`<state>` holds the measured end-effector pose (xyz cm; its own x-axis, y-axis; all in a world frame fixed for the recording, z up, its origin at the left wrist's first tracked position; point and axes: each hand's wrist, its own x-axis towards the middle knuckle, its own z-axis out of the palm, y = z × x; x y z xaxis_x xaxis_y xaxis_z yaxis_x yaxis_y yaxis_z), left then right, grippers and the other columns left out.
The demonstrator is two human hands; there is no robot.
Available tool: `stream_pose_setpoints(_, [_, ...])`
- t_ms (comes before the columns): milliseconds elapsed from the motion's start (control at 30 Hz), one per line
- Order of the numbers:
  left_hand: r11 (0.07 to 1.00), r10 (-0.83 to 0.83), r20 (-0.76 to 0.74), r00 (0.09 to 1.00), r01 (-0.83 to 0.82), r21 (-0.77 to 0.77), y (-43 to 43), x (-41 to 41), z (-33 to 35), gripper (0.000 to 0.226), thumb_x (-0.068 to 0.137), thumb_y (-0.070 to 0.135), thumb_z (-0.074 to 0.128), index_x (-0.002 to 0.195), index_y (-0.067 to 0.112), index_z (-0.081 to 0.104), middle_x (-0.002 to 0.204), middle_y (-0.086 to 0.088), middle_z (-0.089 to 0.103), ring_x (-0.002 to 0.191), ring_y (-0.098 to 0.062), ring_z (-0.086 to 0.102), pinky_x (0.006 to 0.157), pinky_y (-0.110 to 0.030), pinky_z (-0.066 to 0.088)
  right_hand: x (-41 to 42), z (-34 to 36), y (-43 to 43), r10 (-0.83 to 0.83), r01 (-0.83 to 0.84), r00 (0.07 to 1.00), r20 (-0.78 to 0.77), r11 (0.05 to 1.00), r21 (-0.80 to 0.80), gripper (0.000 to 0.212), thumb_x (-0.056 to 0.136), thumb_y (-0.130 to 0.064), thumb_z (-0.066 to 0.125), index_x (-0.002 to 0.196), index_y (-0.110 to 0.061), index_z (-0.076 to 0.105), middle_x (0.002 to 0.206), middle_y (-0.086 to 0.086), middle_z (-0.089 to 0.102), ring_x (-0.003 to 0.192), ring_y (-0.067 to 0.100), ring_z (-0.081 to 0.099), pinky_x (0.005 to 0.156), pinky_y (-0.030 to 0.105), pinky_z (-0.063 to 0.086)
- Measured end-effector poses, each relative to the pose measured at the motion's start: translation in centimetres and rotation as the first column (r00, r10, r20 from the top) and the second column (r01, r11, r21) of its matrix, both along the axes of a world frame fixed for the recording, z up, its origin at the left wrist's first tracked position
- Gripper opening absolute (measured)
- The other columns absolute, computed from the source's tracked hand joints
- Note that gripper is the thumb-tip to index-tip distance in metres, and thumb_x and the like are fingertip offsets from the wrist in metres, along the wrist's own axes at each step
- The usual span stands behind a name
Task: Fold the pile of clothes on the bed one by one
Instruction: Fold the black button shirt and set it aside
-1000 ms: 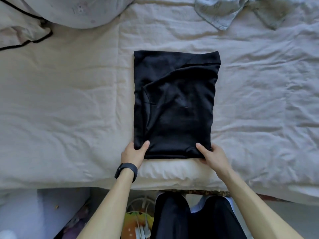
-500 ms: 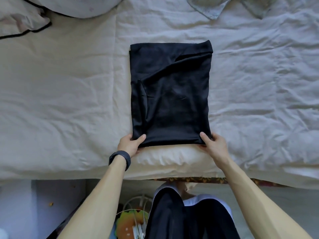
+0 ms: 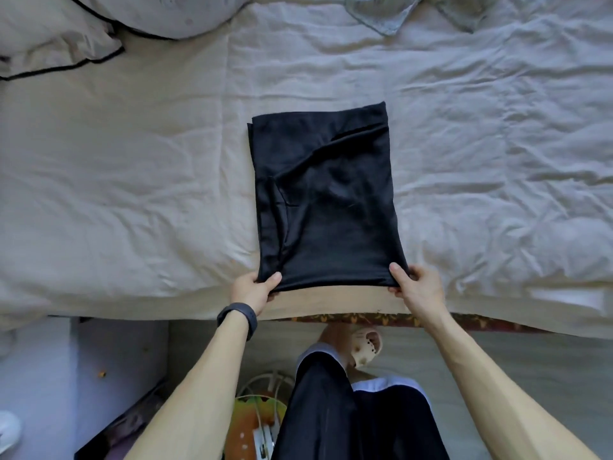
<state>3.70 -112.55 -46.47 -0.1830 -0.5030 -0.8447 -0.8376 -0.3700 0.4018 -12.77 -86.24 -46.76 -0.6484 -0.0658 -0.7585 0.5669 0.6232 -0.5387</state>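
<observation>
One black garment, two hands, one wristband.

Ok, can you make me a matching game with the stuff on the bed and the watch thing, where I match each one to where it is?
Things:
1. black folded garment
2. dark wristband
3. pillow with black trim
4. crumpled pale cloth

Places:
A. at the far edge of the bed, right of the middle
B. in the middle of the bed, its near corners pinched by the left hand and the right hand
C. on the left wrist
D. at the far left corner of the bed

Pairs: 1-B, 2-C, 3-D, 4-A
</observation>
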Motion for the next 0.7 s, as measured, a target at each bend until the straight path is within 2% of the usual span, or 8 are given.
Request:
stream_pose_setpoints(133, [0.988, -0.155, 0.155, 0.976, 0.156, 0.006, 3.5, 4.4, 0.4, 0.027, 0.090, 0.034, 0.073, 0.106, 0.012, 0.074, 0.091, -0.001, 0.074, 0.088, -0.026, 0.070, 0.086, -0.043, 0.058, 5.1, 0.6, 4.4, 0.099, -0.102, 0.995, 0.032, 0.989, 0.106, 0.028, 0.093, -0.047, 0.066, 0.082, -0.021, 0.070, 0.070, -0.004, 0.075, 0.074, 0.018, 0.074, 0.086, 0.047, 0.058])
stream_pose_setpoints(200, [0.978, -0.202, 0.200, 0.959, 0.207, -0.004, 4.6, 5.5, 0.8, 0.031, 0.092, 0.037, 0.070, 0.113, 0.014, 0.072, 0.100, -0.003, 0.074, 0.092, -0.026, 0.069, 0.083, -0.038, 0.056, 6.3, 0.6, 5.6, 0.172, -0.179, 0.983, 0.069, 0.977, 0.118, 0.029, 0.091, -0.052, 0.065, 0.084, -0.024, 0.070, 0.079, -0.006, 0.076, 0.083, 0.017, 0.073, 0.088, 0.043, 0.056])
stream_pose_setpoints(300, [0.964, -0.244, 0.212, 0.946, 0.261, -0.057, 4.9, 5.2, 0.9, 0.030, 0.096, 0.030, 0.065, 0.121, 0.013, 0.065, 0.111, -0.005, 0.069, 0.100, -0.028, 0.063, 0.079, -0.032, 0.045, 5.4, 1.1, 5.6, 0.328, -0.336, 0.941, 0.080, 0.933, 0.131, 0.029, 0.092, -0.053, 0.064, 0.100, -0.026, 0.070, 0.097, -0.011, 0.072, 0.099, 0.014, 0.068, 0.086, 0.033, 0.049])
stream_pose_setpoints(367, [0.960, -0.251, 0.220, 0.943, 0.271, -0.066, 4.2, 4.3, 0.7, 0.035, 0.095, 0.026, 0.067, 0.125, 0.014, 0.056, 0.115, -0.005, 0.064, 0.106, -0.027, 0.060, 0.083, -0.032, 0.044, 3.3, 1.8, 4.7, 0.390, -0.391, 0.920, 0.039, 0.906, 0.163, 0.034, 0.091, -0.055, 0.065, 0.108, -0.026, 0.067, 0.099, -0.011, 0.069, 0.099, 0.013, 0.065, 0.087, 0.033, 0.050])
stream_pose_setpoints(433, [0.972, -0.187, 0.218, 0.958, 0.213, -0.103, 3.0, 2.9, 0.5, 0.048, 0.091, 0.030, 0.070, 0.131, 0.015, 0.048, 0.123, -0.005, 0.059, 0.115, -0.029, 0.058, 0.092, -0.037, 0.047, 0.4, 2.5, 3.2, 0.422, -0.401, 0.905, -0.051, 0.888, 0.227, 0.040, 0.092, -0.059, 0.062, 0.112, -0.024, 0.065, 0.098, -0.009, 0.067, 0.096, 0.015, 0.066, 0.084, 0.035, 0.052])
stream_pose_setpoints(500, [0.958, -0.139, 0.178, 0.974, 0.178, -0.224, 1.2, 0.7, 0.4, 0.050, 0.090, 0.036, 0.069, 0.130, 0.016, 0.048, 0.128, -0.006, 0.057, 0.116, -0.029, 0.057, 0.096, -0.037, 0.046, -2.6, 3.0, 0.9, 0.396, -0.361, 0.909, -0.131, 0.904, 0.228, 0.046, 0.094, -0.057, 0.060, 0.120, -0.020, 0.062, 0.104, -0.006, 0.066, 0.094, 0.015, 0.064, 0.081, 0.033, 0.047])
stream_pose_setpoints(600, [0.916, -0.135, 0.084, 0.987, 0.156, -0.370, -2.7, -5.2, 0.8, 0.051, 0.089, 0.044, 0.068, 0.129, 0.015, 0.052, 0.124, -0.003, 0.058, 0.113, -0.024, 0.058, 0.091, -0.029, 0.042, -7.8, 2.6, -4.1, 0.245, -0.226, 0.954, -0.175, 0.966, 0.122, 0.053, 0.094, -0.054, 0.062, 0.130, -0.016, 0.056, 0.118, -0.001, 0.063, 0.101, 0.016, 0.060, 0.088, 0.031, 0.045])
stream_pose_setpoints(700, [0.915, -0.114, 0.019, 0.993, 0.113, -0.388, -7.0, -11.4, 0.4, 0.056, 0.089, 0.052, 0.066, 0.130, 0.015, 0.058, 0.125, 0.000, 0.063, 0.118, -0.022, 0.058, 0.091, -0.026, 0.039, -13.0, 0.2, -9.1, 0.151, -0.139, 0.976, -0.156, 0.987, 0.085, 0.065, 0.092, -0.059, 0.062, 0.138, -0.014, 0.051, 0.124, -0.003, 0.059, 0.115, 0.018, 0.058, 0.101, 0.035, 0.046])
